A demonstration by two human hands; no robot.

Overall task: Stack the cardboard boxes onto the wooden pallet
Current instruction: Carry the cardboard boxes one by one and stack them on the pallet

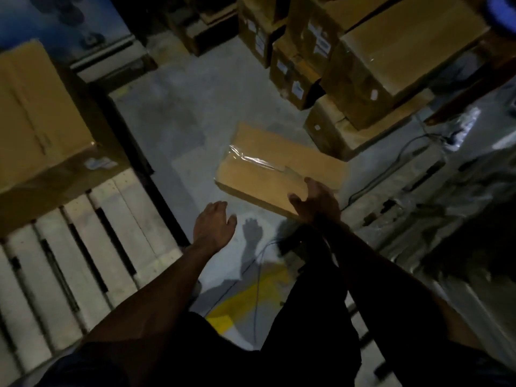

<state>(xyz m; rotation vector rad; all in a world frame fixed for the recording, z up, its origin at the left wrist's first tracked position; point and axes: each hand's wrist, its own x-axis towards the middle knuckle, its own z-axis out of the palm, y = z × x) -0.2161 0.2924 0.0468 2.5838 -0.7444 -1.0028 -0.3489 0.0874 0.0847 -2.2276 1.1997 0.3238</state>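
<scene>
A flat taped cardboard box (268,169) lies on the concrete floor ahead of me. My right hand (315,202) rests on its near right corner, fingers curled over the edge. My left hand (215,222) hovers open above the floor, left of the box and not touching it. The wooden pallet (83,241) of pale slats lies at the lower left. A large cardboard box (42,127) stands on its far end.
Stacks of cardboard boxes (371,60) fill the upper right. Plastic-wrapped goods (460,191) line the right side. A cable (391,169) trails over the floor by them. A yellow floor marking (251,297) lies near my legs.
</scene>
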